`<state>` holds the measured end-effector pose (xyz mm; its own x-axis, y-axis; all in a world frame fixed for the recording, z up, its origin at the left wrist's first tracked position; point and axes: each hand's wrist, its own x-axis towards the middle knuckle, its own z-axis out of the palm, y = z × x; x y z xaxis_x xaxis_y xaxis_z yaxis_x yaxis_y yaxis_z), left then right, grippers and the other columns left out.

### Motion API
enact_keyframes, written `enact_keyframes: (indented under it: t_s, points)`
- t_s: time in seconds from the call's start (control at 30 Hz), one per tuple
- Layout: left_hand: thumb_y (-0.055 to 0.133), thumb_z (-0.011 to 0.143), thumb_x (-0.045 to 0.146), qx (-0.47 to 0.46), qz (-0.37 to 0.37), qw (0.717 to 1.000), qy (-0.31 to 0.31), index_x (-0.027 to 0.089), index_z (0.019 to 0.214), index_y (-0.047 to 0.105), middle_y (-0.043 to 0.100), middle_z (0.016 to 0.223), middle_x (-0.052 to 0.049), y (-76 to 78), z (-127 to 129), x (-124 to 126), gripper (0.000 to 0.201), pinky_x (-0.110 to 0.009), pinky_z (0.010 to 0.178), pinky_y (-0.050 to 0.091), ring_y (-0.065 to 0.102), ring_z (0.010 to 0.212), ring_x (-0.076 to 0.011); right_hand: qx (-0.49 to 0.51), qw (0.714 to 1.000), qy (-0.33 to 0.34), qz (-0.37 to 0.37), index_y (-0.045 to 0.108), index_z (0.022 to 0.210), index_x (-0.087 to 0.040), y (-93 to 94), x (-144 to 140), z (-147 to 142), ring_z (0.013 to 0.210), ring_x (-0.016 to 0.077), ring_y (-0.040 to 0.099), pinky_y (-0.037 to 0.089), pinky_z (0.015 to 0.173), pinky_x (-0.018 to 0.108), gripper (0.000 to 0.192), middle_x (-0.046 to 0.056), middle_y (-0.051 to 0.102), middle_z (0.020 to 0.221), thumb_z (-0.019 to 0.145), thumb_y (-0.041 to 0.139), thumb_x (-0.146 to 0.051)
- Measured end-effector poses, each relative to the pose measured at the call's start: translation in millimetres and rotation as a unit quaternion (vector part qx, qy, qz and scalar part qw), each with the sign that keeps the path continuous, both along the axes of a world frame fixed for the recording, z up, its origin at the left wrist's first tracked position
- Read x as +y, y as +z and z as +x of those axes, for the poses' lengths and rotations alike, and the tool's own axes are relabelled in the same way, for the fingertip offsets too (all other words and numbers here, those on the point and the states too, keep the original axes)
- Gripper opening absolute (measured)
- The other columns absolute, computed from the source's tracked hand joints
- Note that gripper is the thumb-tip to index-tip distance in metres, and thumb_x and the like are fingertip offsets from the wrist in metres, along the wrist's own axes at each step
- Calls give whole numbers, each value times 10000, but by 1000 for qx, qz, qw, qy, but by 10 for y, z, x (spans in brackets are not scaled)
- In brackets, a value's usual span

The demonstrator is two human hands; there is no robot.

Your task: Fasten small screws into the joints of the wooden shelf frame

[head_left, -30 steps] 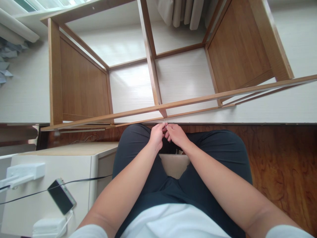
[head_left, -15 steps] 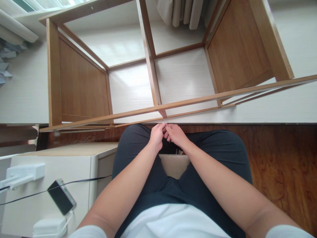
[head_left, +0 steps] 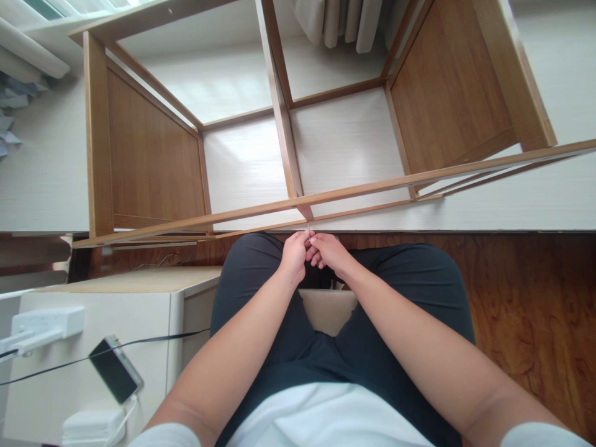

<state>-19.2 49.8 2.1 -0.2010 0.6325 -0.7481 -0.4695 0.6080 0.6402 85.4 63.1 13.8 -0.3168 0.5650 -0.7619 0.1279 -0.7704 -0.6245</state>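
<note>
My left hand (head_left: pixel 294 254) and my right hand (head_left: pixel 328 251) meet fingertip to fingertip between my knees, just below the front rail of a wooden shelf frame (head_left: pixel 288 149). Both pinch a tiny thin pale thing (head_left: pixel 308 234), too small to name; it looks like a pin or small screw. I sit on a beige stool (head_left: pixel 328 309), in dark trousers.
The open wooden frame lies on a white floor, with a centre divider and two side panels. At the left stands a white cabinet (head_left: pixel 97 347) carrying a phone (head_left: pixel 115 369) on a cable, a power strip (head_left: pixel 44 323) and a white adapter (head_left: pixel 93 425). Dark wooden flooring (head_left: pixel 526 310) runs to the right.
My right hand's fingers have shifted slightly, spreading a little at the pinch. The view has tipped up a touch. Otherwise both hands stay in place.
</note>
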Motion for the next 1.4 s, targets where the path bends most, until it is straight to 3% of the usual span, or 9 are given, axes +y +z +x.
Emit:
enact_keyframes:
  t_s: [0.17,0.47,0.57,0.67,0.8,0.97,1.17,1.4]
  points:
    - [817,695,347,-6,-9,1000,0,135,809,710,681,743,-46,27,4,7,264,-225,489,439,587,580,-119,81,992,-54,-76,553,815,-170,96,11,22,427,69,540,368,385,154,221,-12,655,616,1021,473,-191]
    - [787,744,304,-9,-2,1000,6,129,801,710,670,708,-37,4,6,6,199,-225,501,447,559,534,-99,62,993,-77,-63,583,803,-166,63,-4,5,402,75,525,336,367,155,241,-11,641,576,1013,466,-180]
    - [789,733,304,-6,-9,1000,5,125,804,705,637,676,-21,22,8,13,210,-212,463,405,541,515,-93,85,987,-99,-95,596,819,-163,59,5,12,402,87,523,344,382,173,247,-8,632,567,1015,446,-176]
    - [801,716,323,-8,-21,1000,0,125,825,702,576,620,17,64,11,21,247,-203,417,341,479,462,-78,147,965,-134,-171,588,817,-157,45,25,24,411,95,512,369,411,197,261,-10,613,564,1022,430,-187]
    - [785,726,316,-5,-23,1000,0,119,830,708,569,616,19,95,13,22,236,-198,445,359,485,479,-76,250,908,-173,-289,536,767,-166,18,56,35,406,98,466,344,422,206,307,-14,559,542,1029,377,-194]
    - [756,755,312,15,-26,1000,-4,118,825,727,586,618,9,80,13,19,209,-200,501,394,491,500,-75,326,858,-191,-349,495,757,-179,-18,80,47,410,96,428,316,426,198,295,-20,500,541,1014,350,-180]
    - [788,729,340,24,-18,999,-11,112,810,734,627,654,-12,55,2,16,248,-208,554,429,548,576,-97,349,841,-188,-367,445,740,-201,-64,103,70,399,107,391,318,420,207,230,-25,466,521,956,376,-160]
    - [795,738,362,32,-10,999,-19,119,808,733,631,656,-15,20,-10,9,259,-210,540,427,538,568,-96,340,849,-188,-359,445,716,-201,-91,97,56,383,103,383,315,410,205,218,-29,459,511,921,391,-147]
